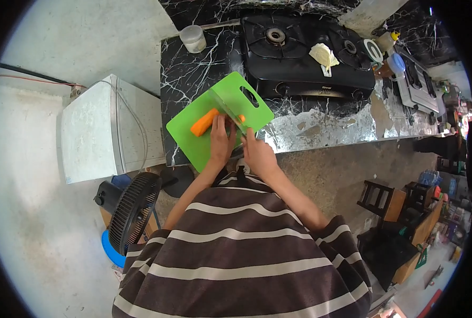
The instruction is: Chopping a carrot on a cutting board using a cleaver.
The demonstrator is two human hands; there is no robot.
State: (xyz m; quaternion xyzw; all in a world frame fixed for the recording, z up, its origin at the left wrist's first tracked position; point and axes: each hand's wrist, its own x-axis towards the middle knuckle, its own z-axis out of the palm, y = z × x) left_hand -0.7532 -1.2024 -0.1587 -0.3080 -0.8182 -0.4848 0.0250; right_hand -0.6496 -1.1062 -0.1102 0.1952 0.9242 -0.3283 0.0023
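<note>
A green cutting board [188, 123] lies at a slant on the black marbled counter, its near corner past the counter's edge. On it rests a thick orange carrot [204, 122], its right end gripped under the fingers of my left hand [221, 139]. My right hand [259, 154] is closed around the handle of a kitchen knife [224, 105], whose blade points away to the upper left, just right of my left fingertips. Beyond the blade, a small cut piece of carrot [241, 118] lies on the board. Fingers partly hide the carrot's cut end.
A black two-burner gas stove [311, 79] stands right of the board, with a pale leafy piece [324, 55] on top. Behind the board is a lidded jar [193, 39]. A white cabinet-like appliance [88, 131] and a black fan [134, 212] stand to my left.
</note>
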